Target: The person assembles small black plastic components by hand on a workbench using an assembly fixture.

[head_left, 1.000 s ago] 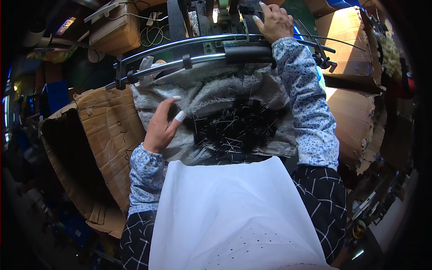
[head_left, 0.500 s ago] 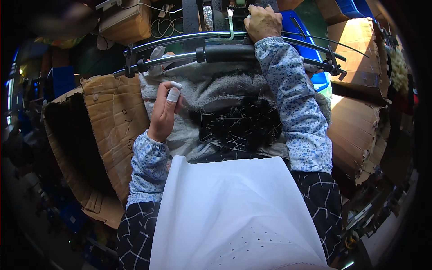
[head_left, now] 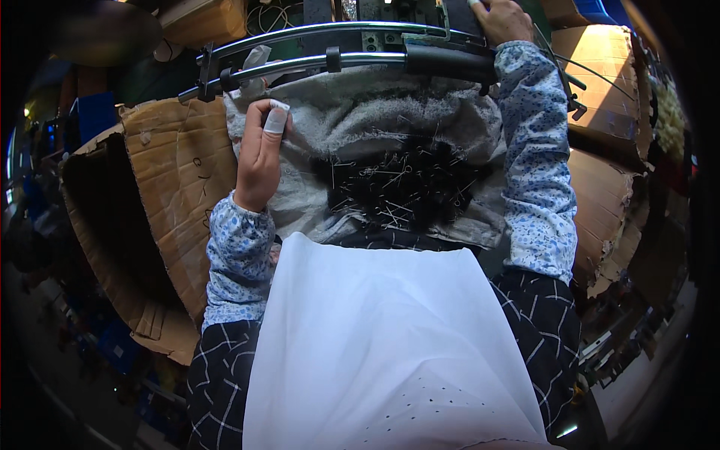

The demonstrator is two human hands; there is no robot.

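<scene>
My left hand (head_left: pixel 259 157) is raised over the left side of a grey, dirt-stained cloth (head_left: pixel 300 187) on my lap. Its fingers are curled in against the thumb, with white tape on the thumb and a fingertip; anything pinched there is too small to tell. At the far right, my right hand (head_left: pixel 507 22) bends over the end of a sliding carriage (head_left: pixel 450 61) on two chrome rails (head_left: pixel 300 64); the top edge cuts off part of its fingers. Thin metal wire pins (head_left: pixel 394 176), some with looped ends, lie scattered on the cloth's blackened middle.
An open cardboard box (head_left: pixel 176 180) stands on the left, and more cardboard boxes (head_left: pixel 600 82) stand on the right. A thin dark cable (head_left: pixel 596 73) curves out past the rails' right end. A white apron (head_left: pixel 382 322) covers my front.
My right hand has moved right along the rails, and the carriage with its black sleeve has slid right with it. The left hand stays curled; the whole view has shifted slightly.
</scene>
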